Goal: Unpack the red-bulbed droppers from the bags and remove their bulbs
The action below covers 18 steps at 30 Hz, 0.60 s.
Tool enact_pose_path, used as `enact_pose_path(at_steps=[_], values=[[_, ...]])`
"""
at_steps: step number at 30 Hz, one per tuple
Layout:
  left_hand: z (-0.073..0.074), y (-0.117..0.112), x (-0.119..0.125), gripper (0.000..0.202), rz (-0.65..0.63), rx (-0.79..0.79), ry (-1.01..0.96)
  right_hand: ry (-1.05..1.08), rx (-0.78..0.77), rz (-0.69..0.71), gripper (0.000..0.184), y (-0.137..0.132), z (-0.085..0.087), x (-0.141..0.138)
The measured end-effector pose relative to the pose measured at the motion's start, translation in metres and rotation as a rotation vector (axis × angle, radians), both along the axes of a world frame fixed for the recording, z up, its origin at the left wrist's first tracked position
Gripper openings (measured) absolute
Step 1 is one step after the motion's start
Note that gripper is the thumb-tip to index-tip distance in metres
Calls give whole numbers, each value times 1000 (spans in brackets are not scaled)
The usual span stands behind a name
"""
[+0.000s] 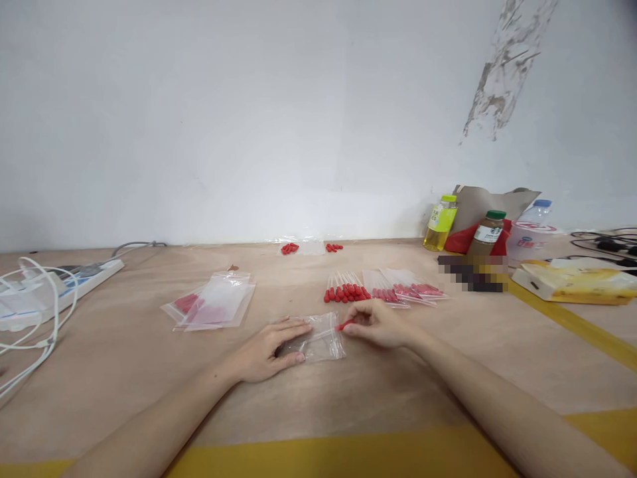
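My left hand [271,348] lies with fingers stretched out over a clear plastic zip bag [323,346], pressing it flat on the table. At the bag's right edge, my right hand [375,324] pinches a small red piece [343,326]; the rest of it is hidden by the fingers. Just behind the right hand lies a row of thin pale sticks with red tips [347,292]. Beside them, several clear bags [405,292] with red pieces inside overlap. More clear bags [219,299], some with red or pink showing through, are stacked to the left.
Two small heaps of red pieces [289,249] lie on clear plastic by the wall. At left are a power strip [94,282] and white cables [54,312]. At right stand a yellow-green bottle [440,222], a dark bottle [488,236] and a yellow packet [572,282].
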<state>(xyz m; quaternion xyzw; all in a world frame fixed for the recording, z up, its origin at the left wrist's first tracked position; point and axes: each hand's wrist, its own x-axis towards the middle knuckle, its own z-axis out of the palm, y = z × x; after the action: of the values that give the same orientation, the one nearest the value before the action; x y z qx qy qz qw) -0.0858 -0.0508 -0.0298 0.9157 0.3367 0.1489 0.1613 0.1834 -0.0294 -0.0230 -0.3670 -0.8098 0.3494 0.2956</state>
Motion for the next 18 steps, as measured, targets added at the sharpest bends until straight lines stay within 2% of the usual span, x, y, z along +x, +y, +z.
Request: enact_pose_path(at_steps=[4, 7, 9, 12, 15, 17, 18], values=[[2, -1, -1, 42, 1, 23, 35, 127, -141, -126, 26, 13, 18, 38], [6, -5, -2, 36, -39, 47, 93, 336, -159, -271, 31, 24, 24, 56], [9, -9, -1, 37, -52, 41, 141, 477, -124, -364, 33, 29, 22, 58], [10, -14, 3, 36, 2, 30, 115, 565, 23, -480, 34, 30, 14, 46], [9, -7, 14, 37, 182, 6, -120, 460, 237, -546, 30, 20, 4, 24], [12, 3, 26, 38, 306, -123, -289, 332, 368, -543, 25, 10, -2, 8], [14, 9, 33, 38, 351, -237, -353, 262, 447, -538, 22, 6, -5, 1]])
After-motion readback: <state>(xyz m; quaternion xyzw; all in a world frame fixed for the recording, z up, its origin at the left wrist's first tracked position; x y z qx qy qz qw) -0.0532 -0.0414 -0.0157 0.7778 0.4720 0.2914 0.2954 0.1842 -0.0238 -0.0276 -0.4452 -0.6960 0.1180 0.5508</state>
